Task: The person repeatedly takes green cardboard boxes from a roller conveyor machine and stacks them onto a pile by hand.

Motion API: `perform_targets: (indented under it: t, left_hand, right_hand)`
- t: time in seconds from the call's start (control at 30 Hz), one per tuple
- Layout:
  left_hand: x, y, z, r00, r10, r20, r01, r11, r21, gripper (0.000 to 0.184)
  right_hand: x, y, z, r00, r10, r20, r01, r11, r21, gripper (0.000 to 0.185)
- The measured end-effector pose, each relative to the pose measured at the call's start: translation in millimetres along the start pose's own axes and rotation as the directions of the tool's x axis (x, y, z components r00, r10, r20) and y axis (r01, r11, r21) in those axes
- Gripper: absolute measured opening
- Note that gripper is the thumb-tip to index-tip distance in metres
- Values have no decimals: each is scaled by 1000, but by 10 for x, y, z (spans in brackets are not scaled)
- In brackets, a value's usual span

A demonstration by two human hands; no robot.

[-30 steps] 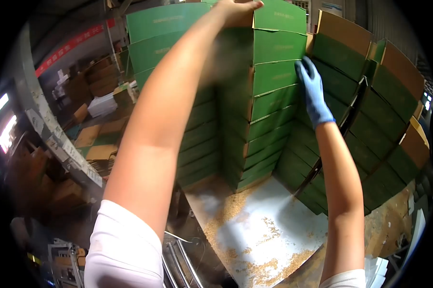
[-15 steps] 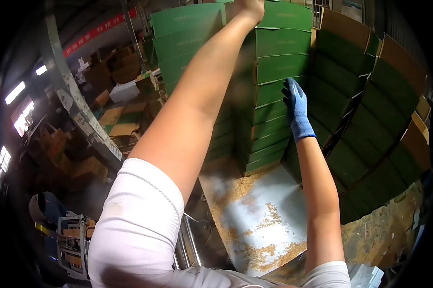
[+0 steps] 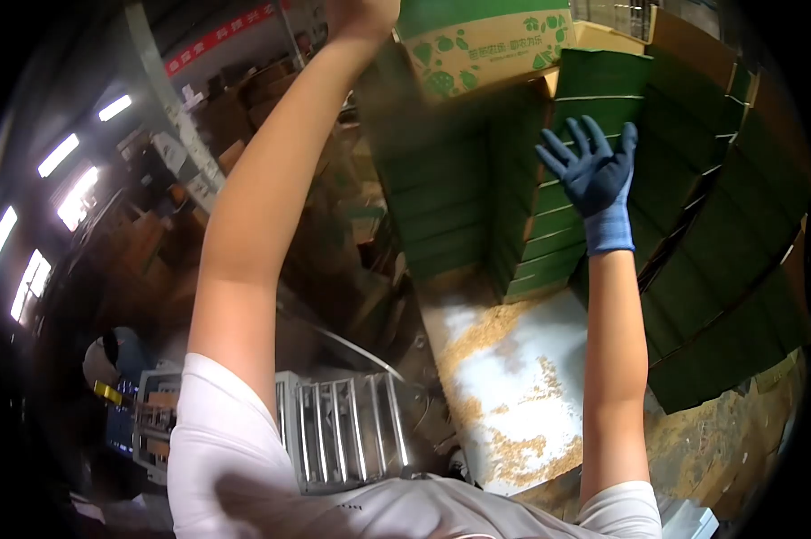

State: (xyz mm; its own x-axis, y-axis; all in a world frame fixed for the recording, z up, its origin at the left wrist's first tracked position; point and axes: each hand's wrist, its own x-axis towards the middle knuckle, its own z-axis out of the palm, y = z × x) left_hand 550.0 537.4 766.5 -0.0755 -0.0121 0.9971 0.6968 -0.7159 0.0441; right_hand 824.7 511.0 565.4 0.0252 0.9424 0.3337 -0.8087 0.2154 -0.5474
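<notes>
At the top edge, my bare left hand [image 3: 362, 16] is at the left end of a green and brown cardboard box [image 3: 486, 49] printed with fruit and vegetable shapes. The box is tilted over the stacks, and the frame cuts off its top. The fingers of this hand are mostly out of view, but it appears to grip the box. My right hand [image 3: 596, 175], in a blue glove with a darker palm, has its fingers spread and holds nothing. Behind it rises a stack of green boxes [image 3: 554, 242]; I cannot tell whether the glove touches it.
More green boxes [image 3: 693, 260] stand stacked on the right. Below lies a pale board [image 3: 522, 395] strewn with yellowish crumbs. A roller conveyor [image 3: 352, 427] is at the lower left, near a metal post [image 3: 167, 108]. Piled cartons and a red banner [image 3: 226, 40] are further back.
My left arm has swung left, and the printed box has come into view beside that hand. My right hand has turned and spread its fingers. The view has shifted, showing more of the conveyor.
</notes>
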Motion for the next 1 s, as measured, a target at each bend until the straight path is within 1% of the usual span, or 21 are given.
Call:
perform_targets:
  t: [0.07, 0.13, 0.17, 0.23, 0.27, 0.3, 0.33, 0.43, 0.47, 0.53, 0.6, 0.67, 0.7, 0.73, 0.77, 0.83, 0.87, 0.9, 0.93, 0.97, 1.0]
  left_hand:
    - [-227, -167, -310, 998, -40, 43, 42, 998, -43, 39]
    - [-545, -90, -402, 996, -74, 51, 83, 977, -197, 37]
    - [-698, -157, -365, 998, -32, 57, 41, 985, -168, 36]
    - [-1009, -92, -311, 996, 81, 27, -74, 974, -215, 28]
    - [-1179, 12, -345, 993, -52, 101, 75, 970, -229, 24]
    - [-1282, 75, -379, 997, 11, 72, 7, 969, -246, 24]
    - [-1406, 109, -422, 997, 66, 48, -52, 964, -261, 24]
    - [-1783, 53, -645, 983, -62, 175, 85, 988, -128, 25]
    - [-1910, 160, -772, 987, -85, 134, 120, 952, -282, 30]
    - [-2266, 148, -1113, 979, 131, 155, -78, 948, -309, 9]
    - [-2711, 252, -1612, 948, 202, 248, -126, 948, -293, 12]
    - [-3170, 434, -2193, 940, 159, 304, -83, 965, -249, 16]
    - [-3459, 503, -2521, 938, 84, 336, -38, 989, -141, 22]
    - [-3767, 600, -2890, 927, -15, 374, 4, 1000, 30, 42]
    - [-4153, 616, -3178, 947, -197, 254, 185, 980, 71, 51]
    - [-4594, 913, -3607, 730, -683, 31, 683, 726, -82, 77]
    - [-4773, 943, -3845, 469, -882, -36, 863, 467, -192, 79]
    - [-4985, 953, -4093, 84, -996, 19, 954, 75, -289, 82]
    - [-5205, 926, -4383, -222, -969, 106, 904, -245, -351, 87]
    - [-5415, 842, -4686, -393, -902, 177, 828, -431, -359, 94]
    - [-5632, 775, -4982, -411, -876, 250, 798, -479, -366, 89]
  right_hand:
    - [-49, 165, 26, 996, 85, 41, -89, 992, 87, 108]
    - [-101, 642, 183, 979, 198, -47, -189, 970, 154, 110]
    - [295, 1040, -155, 835, 219, 506, -417, 851, 320, 103]
    - [806, 1746, -587, 613, -6, 790, -711, 432, 555, 86]
    - [741, 1873, -431, 884, -56, 464, -261, 764, 590, 75]
    - [680, 2002, -279, 994, -96, 53, 83, 976, 203, 66]
    - [484, 2009, -230, 998, -56, 0, 54, 969, 241, 65]
    - [72, 2197, -307, 999, -3, -53, 20, 946, 324, 66]
    - [-42, 2241, -299, 997, 11, -71, 10, 957, 290, 66]
    - [21, 2839, -1030, 988, -85, 129, 72, 992, 105, 69]
    - [-156, 3485, -2078, 976, -57, 209, 135, 914, -383, 62]
    - [-1061, 3372, -1131, 993, 105, 62, -103, 994, -33, 59]
    - [-1390, 3536, -1067, 985, 175, 13, -175, 984, 30, 60]
    - [-1728, 3774, -1114, 970, 242, -9, -241, 969, 50, 61]
    - [-2086, 4012, -1126, 952, 306, -33, -303, 951, 62, 63]
    - [-2908, 4483, -1185, 890, 446, -91, -440, 894, 79, 65]
    - [-3303, 4708, -1200, 857, 502, -115, -494, 865, 89, 67]
    - [-3658, 4894, -1192, 823, 551, -138, -538, 834, 120, 68]
    - [-3999, 5061, -1227, 790, 593, -158, -578, 805, 131, 70]
    - [-4291, 5187, -1195, 757, 629, -179, -612, 778, 146, 71]
    - [-4523, 5301, -1185, 728, 657, -194, -638, 754, 159, 72]
